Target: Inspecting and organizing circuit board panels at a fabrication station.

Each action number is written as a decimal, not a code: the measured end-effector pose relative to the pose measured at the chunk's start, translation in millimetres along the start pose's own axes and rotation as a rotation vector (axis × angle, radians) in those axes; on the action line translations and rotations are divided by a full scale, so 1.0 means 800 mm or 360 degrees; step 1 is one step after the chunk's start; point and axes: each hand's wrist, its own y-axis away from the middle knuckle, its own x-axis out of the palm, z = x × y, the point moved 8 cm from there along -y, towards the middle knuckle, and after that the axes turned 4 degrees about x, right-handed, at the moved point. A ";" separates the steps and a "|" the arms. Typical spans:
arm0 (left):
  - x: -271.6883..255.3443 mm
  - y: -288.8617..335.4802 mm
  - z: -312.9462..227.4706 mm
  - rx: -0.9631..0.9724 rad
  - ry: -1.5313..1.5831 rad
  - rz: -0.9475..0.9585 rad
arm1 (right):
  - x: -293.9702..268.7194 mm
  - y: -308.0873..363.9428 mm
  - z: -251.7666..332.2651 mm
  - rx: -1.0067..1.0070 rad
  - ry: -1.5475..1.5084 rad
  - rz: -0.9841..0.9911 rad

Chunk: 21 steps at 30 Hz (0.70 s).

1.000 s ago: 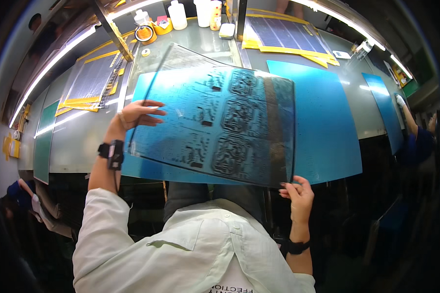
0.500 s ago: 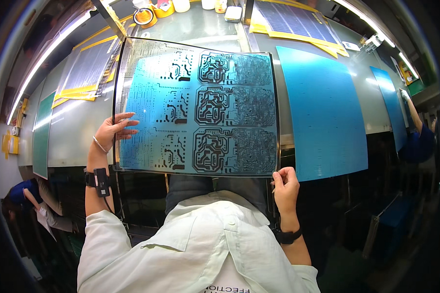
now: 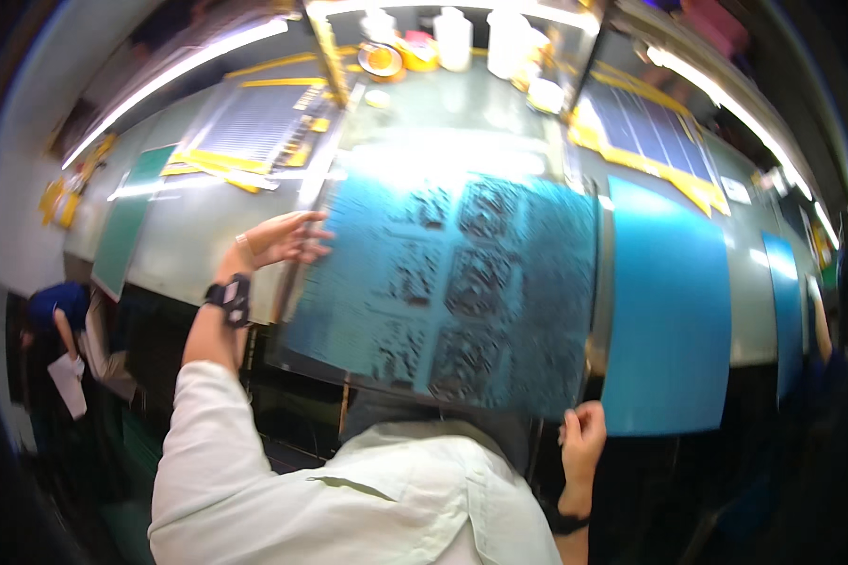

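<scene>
patterned sheet (image 3: pixel 471 287): held between both hands, apparent long axis near 9–3 o'clock | right hand (image 3: pixel 582 428): pinched on nearest corner, sheet lying toward 10–11 | left hand (image 3: pixel 290 238): at 9–10-o'clock edge, fingers spread, clamping cannot be told

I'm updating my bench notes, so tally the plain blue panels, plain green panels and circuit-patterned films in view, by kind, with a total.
Circuit-patterned film: 1
Plain blue panels: 3 (one seen through the film, one right of it, one far right)
Plain green panel: 1
Total: 5
</scene>
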 end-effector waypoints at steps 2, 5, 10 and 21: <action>-0.029 -0.039 -0.015 0.0051 0.0015 -0.0276 | -0.001 0.001 0.002 -0.0052 0.0146 0.0019; -0.044 -0.094 -0.043 0.0125 -0.0539 -0.0661 | -0.002 0.004 -0.005 -0.0042 0.0152 0.0012; -0.050 -0.153 -0.078 0.0249 -0.1075 -0.1030 | 0.005 0.016 0.017 -0.0017 0.0293 0.0107; 0.000 -0.152 -0.098 0.0224 -0.2212 -0.1131 | 0.005 0.018 0.016 0.0051 0.0211 0.0056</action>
